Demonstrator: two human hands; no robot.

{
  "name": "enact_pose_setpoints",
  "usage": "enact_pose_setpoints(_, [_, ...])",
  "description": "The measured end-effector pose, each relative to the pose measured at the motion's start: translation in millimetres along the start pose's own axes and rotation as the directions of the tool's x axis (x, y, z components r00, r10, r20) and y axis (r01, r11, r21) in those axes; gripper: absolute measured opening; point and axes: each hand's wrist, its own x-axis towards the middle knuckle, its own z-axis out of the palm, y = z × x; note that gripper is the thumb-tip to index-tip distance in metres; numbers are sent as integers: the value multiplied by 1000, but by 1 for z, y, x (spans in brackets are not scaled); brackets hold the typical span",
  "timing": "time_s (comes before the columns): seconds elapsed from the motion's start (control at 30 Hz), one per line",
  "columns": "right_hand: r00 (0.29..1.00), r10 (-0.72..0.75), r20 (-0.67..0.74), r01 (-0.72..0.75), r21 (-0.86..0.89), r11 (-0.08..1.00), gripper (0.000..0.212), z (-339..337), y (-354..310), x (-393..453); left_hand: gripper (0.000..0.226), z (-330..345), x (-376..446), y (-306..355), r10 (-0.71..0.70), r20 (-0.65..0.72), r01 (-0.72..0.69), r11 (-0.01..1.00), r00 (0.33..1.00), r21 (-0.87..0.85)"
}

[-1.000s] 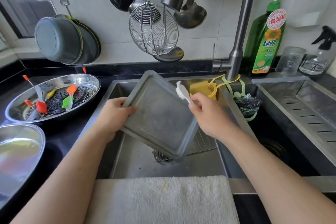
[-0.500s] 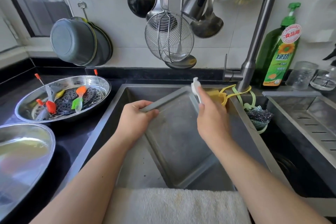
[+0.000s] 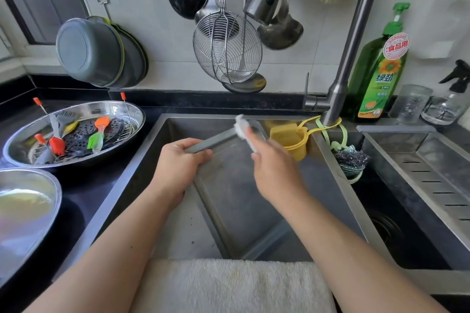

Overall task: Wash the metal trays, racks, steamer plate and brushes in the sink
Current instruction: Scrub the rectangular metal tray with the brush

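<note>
Sink (image 3: 152,150) holding the item in hand: rectangular metal tray (image 3: 244,201), lying inside it, open face up, far end tilted upward, long axis running from the near towel-covered edge away toward the faucet (image 3: 338,99). Left hand (image 3: 178,168) is gripping the tray's far-left rim, fingers curled over the edge. Right hand (image 3: 274,173) is pinching a small white scrubbing brush (image 3: 243,126), blurred, its head sitting at the tray's far rim. Progress, as judged: early, with scrubbing of this tray under way and no water visibly running. Outstanding items are waiting left of the sink on the worktop: round steel basin (image 3: 76,112) carrying the perforated steamer plate (image 3: 78,140), silicone brushes (image 3: 98,134) and a rack, partly hidden.
</note>
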Motion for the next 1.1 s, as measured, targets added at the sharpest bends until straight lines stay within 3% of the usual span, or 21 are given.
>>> enact_pose_setpoints(0.07, [984,171,-45,-172,-17,985,77,-7,15,7,16,2,-1,1,18,11,-18,1000,1000,18])
enact_pose_setpoints(0.13, [977,214,-17,-214,-24,977,73,-10,17,7,17,6,-2,2,28,-2,-28,1000,1000,-2])
enact_pose_setpoints(0.3, [987,-116,111,105,100,989,68,8,-19,-11,16,6,-1,2,7,-33,-10,996,999,-89])
enact_pose_setpoints(0.37, [986,-131,99,124,78,989,70,11,-18,-7,17,3,-1,2,-5,-38,1,994,999,-112])
enact_pose_setpoints(0.57, [976,200,-82,-202,-22,979,73,-10,17,7,14,7,-1,4,39,-6,-39,997,999,-71])
enact_pose_setpoints(0.63, [990,137,-28,-136,45,990,71,-8,5,2,16,11,-2,4,57,-1,-57,997,998,-55])
enact_pose_setpoints(0.77, [980,-158,122,136,169,976,68,12,-28,-16,14,8,-1,-1,50,-28,-51,996,998,-69])
enact_pose_setpoints(0.87, [993,-120,-2,120,78,990,74,11,-18,-8,16,6,0,-1,47,-32,-50,992,998,-113])
enact_pose_setpoints(0.93, [997,32,-77,-29,41,999,74,1,-1,2,16,10,-1,2,71,-14,-72,993,997,-96])
enact_pose_setpoints(1.0, [987,149,-63,-146,49,988,69,-5,10,4,15,14,-2,2,77,9,-75,993,997,-86])
enact_pose_setpoints(1.03, [990,128,-54,-124,63,990,68,-5,5,1,16,16,-3,1,77,23,-75,993,997,-90])
enact_pose_setpoints(1.1, [999,-49,-5,49,143,989,69,2,-15,-8,14,17,-3,-1,77,49,-73,993,996,-91])
